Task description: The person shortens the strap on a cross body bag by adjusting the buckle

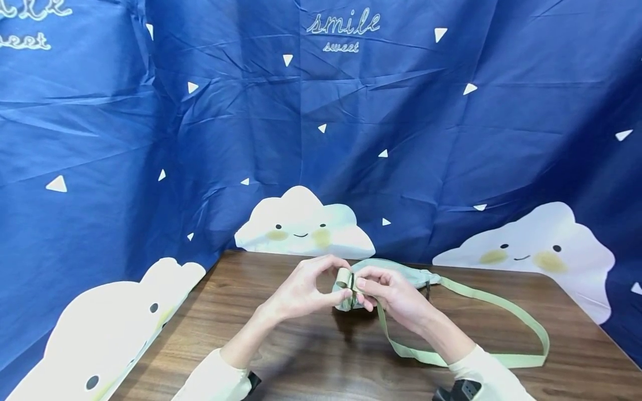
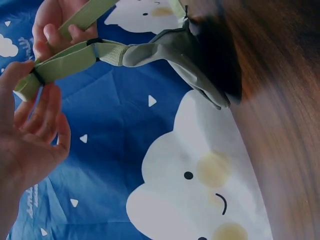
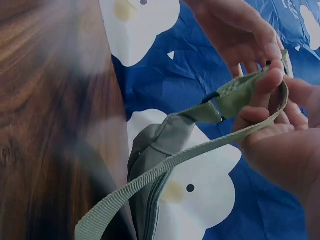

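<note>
A pale green waist bag (image 1: pixel 388 267) hangs by its webbing strap (image 1: pixel 501 302) just above the table. My left hand (image 1: pixel 306 287) pinches a folded loop of strap beside a black slider (image 1: pixel 352 281) between thumb and fingers. Close by on the right, my right hand (image 1: pixel 396 295) grips the strap with thumb and curled fingers. In the left wrist view, the doubled strap (image 2: pixel 70 62) runs from the left fingers to the bag (image 2: pixel 180 55). A second black fitting (image 3: pixel 210 97) shows near the bag's end in the right wrist view. My right fingers partly cover the strap there.
The brown wooden table (image 1: pixel 215 334) lies under both hands. Behind it hangs a blue cloth (image 1: pixel 251 111) printed with white clouds and triangles. The long strap loop spreads over the table's right side, passing beneath my right forearm.
</note>
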### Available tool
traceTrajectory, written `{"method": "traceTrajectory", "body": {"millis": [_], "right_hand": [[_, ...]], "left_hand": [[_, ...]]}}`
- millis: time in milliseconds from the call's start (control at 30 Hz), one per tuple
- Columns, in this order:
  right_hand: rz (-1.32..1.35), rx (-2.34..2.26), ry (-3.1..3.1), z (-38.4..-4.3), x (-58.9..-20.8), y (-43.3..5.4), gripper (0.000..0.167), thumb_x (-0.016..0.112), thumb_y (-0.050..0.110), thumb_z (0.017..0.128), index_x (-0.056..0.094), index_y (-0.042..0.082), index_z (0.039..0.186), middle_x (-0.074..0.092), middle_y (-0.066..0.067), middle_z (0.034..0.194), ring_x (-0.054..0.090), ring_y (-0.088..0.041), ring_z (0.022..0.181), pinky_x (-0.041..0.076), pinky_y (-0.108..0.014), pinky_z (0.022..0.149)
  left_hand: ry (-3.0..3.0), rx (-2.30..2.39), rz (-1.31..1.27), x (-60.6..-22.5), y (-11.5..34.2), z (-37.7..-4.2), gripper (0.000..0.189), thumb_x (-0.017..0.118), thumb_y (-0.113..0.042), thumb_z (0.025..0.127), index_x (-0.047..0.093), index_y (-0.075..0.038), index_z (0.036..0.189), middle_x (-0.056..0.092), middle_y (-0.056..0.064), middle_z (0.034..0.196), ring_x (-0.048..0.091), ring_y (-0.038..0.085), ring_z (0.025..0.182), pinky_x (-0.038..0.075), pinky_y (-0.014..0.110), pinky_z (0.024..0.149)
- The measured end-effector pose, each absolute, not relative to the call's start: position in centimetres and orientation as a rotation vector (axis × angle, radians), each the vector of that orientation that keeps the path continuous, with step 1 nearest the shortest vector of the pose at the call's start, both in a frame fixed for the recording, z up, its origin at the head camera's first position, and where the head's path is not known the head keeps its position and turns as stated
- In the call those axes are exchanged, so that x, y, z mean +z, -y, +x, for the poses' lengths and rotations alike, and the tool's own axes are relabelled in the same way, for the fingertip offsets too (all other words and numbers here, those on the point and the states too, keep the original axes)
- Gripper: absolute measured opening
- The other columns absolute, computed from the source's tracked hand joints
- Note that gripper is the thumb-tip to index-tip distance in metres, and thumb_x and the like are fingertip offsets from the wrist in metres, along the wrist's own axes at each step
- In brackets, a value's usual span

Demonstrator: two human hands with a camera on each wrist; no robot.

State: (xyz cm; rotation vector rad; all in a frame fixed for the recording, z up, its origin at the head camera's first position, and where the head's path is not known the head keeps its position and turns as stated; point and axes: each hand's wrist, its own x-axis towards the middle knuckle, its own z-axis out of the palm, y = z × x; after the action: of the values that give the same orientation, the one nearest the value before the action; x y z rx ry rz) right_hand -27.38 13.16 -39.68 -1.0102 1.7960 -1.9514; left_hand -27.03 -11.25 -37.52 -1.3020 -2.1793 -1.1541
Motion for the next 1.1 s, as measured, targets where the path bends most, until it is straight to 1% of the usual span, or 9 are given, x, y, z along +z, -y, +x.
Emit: {"method": "traceTrajectory", "body": {"millis": [167,233,333,433,600,767,900,1000,1100], "right_hand": [[-0.879,-1.942,-1.904,-27.3,-39.5,-13.2,0.036,0.059,0.023,0.105,0.060,-0.012,0.108,0.061,-0.011,0.081,0.053,-0.020,0.068,0.046,-0.027,0.067],[-0.861,-1.944,-1.911,-27.4,-39.4,-13.4,0.039,0.060,0.023,0.104,0.058,-0.016,0.108,0.060,-0.012,0.082,0.053,-0.020,0.070,0.046,-0.027,0.068],[-0.870,-1.943,-1.900,-27.4,-39.4,-13.5,0.038,0.061,0.019,0.103,0.056,-0.018,0.109,0.060,-0.012,0.082,0.053,-0.021,0.071,0.045,-0.028,0.070],[-0.881,-1.942,-1.887,-27.2,-39.3,-13.3,0.034,0.061,0.019,0.103,0.059,-0.015,0.111,0.061,-0.010,0.082,0.054,-0.020,0.073,0.045,-0.028,0.072],[-0.865,-1.933,-1.891,-26.9,-39.0,-13.1,0.030,0.060,0.023,0.104,0.065,-0.006,0.108,0.061,-0.010,0.081,0.054,-0.020,0.071,0.045,-0.028,0.075],[-0.854,-1.886,-1.963,-26.7,-38.8,-13.0,0.032,0.061,0.025,0.103,0.066,-0.006,0.097,0.062,-0.013,0.079,0.054,-0.021,0.069,0.047,-0.029,0.070],[-0.804,-1.891,-1.994,-26.5,-38.8,-13.0,0.026,0.067,0.021,0.100,0.068,-0.004,0.093,0.061,-0.011,0.075,0.054,-0.019,0.067,0.046,-0.028,0.066],[-0.762,-1.954,-1.940,-26.5,-38.7,-13.0,0.020,0.066,0.019,0.099,0.068,0.000,0.092,0.059,-0.008,0.072,0.052,-0.018,0.065,0.043,-0.026,0.064],[-0.757,-2.042,-1.847,-26.6,-38.6,-13.1,0.015,0.062,0.014,0.100,0.069,0.006,0.089,0.057,-0.004,0.070,0.050,-0.016,0.064,0.041,-0.024,0.065]], "left_hand": [[2.162,-1.135,-1.254,-37.4,11.3,-27.0,0.030,0.080,-0.020,0.088,0.066,-0.021,0.115,0.063,-0.017,0.103,0.061,0.006,0.093,0.049,0.029,0.087],[2.154,-1.132,-1.248,-37.3,11.4,-27.0,0.030,0.080,-0.019,0.088,0.066,-0.021,0.114,0.063,-0.017,0.104,0.061,0.006,0.093,0.049,0.028,0.088],[2.153,-1.137,-1.258,-37.3,11.4,-27.1,0.030,0.080,-0.019,0.088,0.066,-0.021,0.115,0.063,-0.017,0.105,0.061,0.006,0.092,0.049,0.028,0.088],[2.157,-1.153,-1.278,-37.3,11.4,-27.0,0.031,0.081,-0.020,0.088,0.065,-0.021,0.115,0.063,-0.016,0.104,0.061,0.007,0.091,0.049,0.028,0.088],[2.159,-1.148,-1.327,-37.4,11.3,-27.0,0.031,0.081,-0.020,0.089,0.065,-0.019,0.116,0.063,-0.015,0.104,0.062,0.008,0.091,0.049,0.028,0.089],[2.159,-1.039,-1.351,-37.7,11.0,-27.0,0.032,0.082,-0.023,0.088,0.067,-0.019,0.116,0.063,-0.017,0.103,0.060,0.003,0.092,0.048,0.026,0.086],[2.175,-0.970,-1.316,-38.0,10.8,-27.0,0.038,0.085,-0.030,0.086,0.067,-0.021,0.118,0.062,-0.020,0.104,0.058,0.001,0.093,0.047,0.026,0.085],[2.187,-0.974,-1.260,-38.1,10.7,-27.0,0.040,0.088,-0.028,0.083,0.067,-0.022,0.116,0.064,-0.019,0.103,0.061,0.003,0.091,0.047,0.026,0.085],[2.195,-0.995,-1.217,-38.1,10.7,-27.0,0.039,0.088,-0.022,0.082,0.068,-0.020,0.115,0.066,-0.012,0.100,0.064,0.006,0.087,0.048,0.028,0.086]]}}
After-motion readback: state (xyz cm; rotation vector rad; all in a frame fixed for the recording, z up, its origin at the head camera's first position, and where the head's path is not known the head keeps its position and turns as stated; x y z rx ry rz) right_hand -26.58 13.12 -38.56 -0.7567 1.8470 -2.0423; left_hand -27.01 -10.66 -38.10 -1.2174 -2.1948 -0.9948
